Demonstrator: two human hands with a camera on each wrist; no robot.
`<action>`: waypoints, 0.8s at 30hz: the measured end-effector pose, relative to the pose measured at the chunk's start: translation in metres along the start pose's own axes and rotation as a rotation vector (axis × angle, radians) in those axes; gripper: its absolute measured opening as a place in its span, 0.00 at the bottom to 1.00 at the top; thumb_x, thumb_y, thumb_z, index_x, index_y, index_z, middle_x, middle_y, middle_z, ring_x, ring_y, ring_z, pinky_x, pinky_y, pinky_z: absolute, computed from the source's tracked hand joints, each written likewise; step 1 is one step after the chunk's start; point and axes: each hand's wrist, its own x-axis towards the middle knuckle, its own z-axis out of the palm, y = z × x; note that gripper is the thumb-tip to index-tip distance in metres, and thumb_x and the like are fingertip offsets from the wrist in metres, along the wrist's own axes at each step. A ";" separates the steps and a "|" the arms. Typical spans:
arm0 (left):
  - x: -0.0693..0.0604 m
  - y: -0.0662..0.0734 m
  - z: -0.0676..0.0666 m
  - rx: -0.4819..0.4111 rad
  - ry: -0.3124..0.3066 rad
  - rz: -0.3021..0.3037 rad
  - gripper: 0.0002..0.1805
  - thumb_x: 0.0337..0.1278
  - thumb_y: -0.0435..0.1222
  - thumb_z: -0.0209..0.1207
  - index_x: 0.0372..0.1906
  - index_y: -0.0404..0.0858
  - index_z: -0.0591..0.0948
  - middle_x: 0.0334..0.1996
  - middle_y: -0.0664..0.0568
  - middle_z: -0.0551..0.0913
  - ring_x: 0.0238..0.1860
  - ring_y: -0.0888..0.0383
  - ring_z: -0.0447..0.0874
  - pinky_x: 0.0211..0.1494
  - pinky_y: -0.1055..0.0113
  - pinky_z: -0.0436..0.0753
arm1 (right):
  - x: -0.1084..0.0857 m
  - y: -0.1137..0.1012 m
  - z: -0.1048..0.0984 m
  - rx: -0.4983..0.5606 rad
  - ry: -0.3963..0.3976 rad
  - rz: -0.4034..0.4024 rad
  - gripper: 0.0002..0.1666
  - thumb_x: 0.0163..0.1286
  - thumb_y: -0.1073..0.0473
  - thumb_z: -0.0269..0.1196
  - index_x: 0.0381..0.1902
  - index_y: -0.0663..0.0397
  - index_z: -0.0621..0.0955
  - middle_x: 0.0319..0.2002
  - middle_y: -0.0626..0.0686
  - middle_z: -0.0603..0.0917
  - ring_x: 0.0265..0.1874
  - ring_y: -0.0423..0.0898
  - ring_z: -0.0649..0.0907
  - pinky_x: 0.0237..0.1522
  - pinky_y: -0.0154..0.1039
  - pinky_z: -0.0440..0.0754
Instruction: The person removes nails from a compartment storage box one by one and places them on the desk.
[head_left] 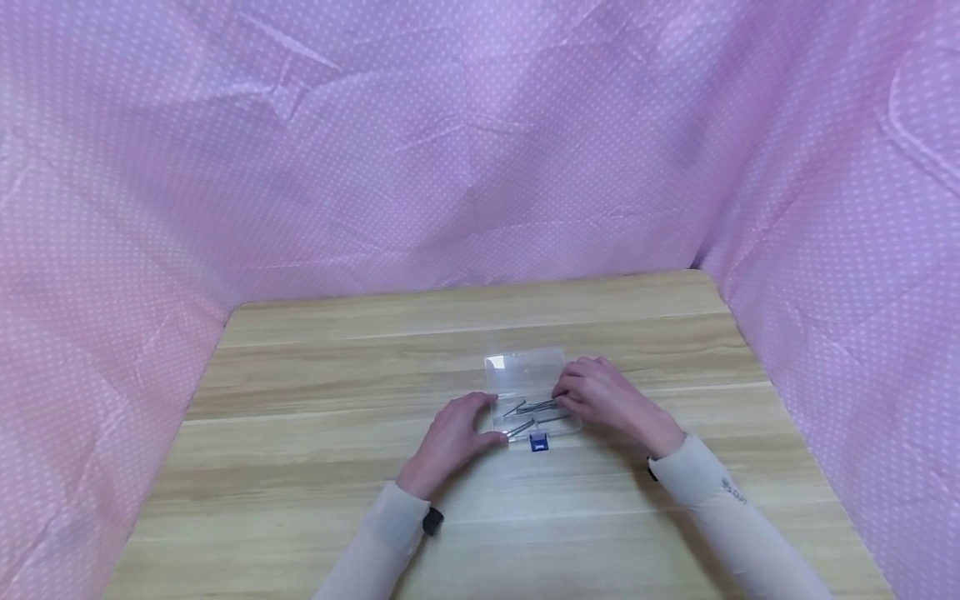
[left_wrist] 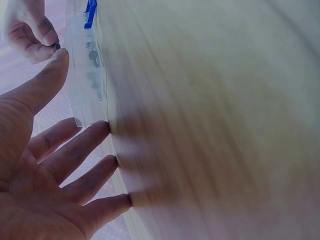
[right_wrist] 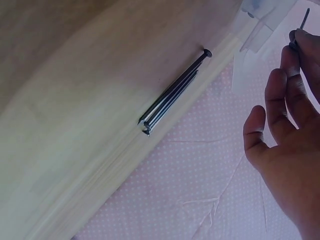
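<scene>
A clear plastic box (head_left: pixel 497 425) with a blue latch (head_left: pixel 538 442) lies on the table, its transparent lid (head_left: pixel 525 372) folded back. Several metal nails (head_left: pixel 520 428) are inside. My left hand (head_left: pixel 455 431) rests at the box's left side, thumb near the front corner and fingers by the back one. In the left wrist view those fingers are extended and spread, some tips on the wood. Over the box's right part, my right hand (head_left: pixel 600 393) pinches a nail (right_wrist: pixel 305 19) between thumb and fingertips. Its other fingers are loosely bent.
Several more nails (right_wrist: pixel 172 92) lie bundled on the wooden table (head_left: pixel 300 467), seen in the right wrist view. Pink dotted cloth (head_left: pixel 465 167) hangs behind the table and along both sides.
</scene>
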 end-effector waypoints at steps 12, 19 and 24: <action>-0.001 0.000 0.001 0.036 0.014 0.030 0.36 0.53 0.49 0.76 0.65 0.38 0.80 0.61 0.44 0.83 0.64 0.43 0.78 0.68 0.45 0.76 | -0.011 0.000 -0.006 0.006 0.044 0.039 0.06 0.64 0.59 0.74 0.40 0.48 0.89 0.41 0.46 0.86 0.46 0.48 0.82 0.49 0.51 0.79; -0.001 0.000 0.001 0.029 0.021 0.037 0.37 0.53 0.48 0.76 0.65 0.37 0.79 0.61 0.44 0.83 0.64 0.43 0.79 0.68 0.46 0.76 | -0.018 0.004 -0.007 0.006 0.087 0.030 0.07 0.62 0.61 0.75 0.39 0.49 0.89 0.40 0.47 0.87 0.44 0.48 0.83 0.45 0.49 0.79; -0.001 0.000 0.001 0.030 0.022 0.046 0.37 0.53 0.48 0.76 0.65 0.36 0.79 0.60 0.44 0.83 0.63 0.43 0.79 0.68 0.46 0.76 | -0.024 0.005 -0.009 0.012 0.096 0.050 0.07 0.62 0.62 0.75 0.38 0.49 0.89 0.39 0.47 0.86 0.44 0.50 0.83 0.47 0.51 0.80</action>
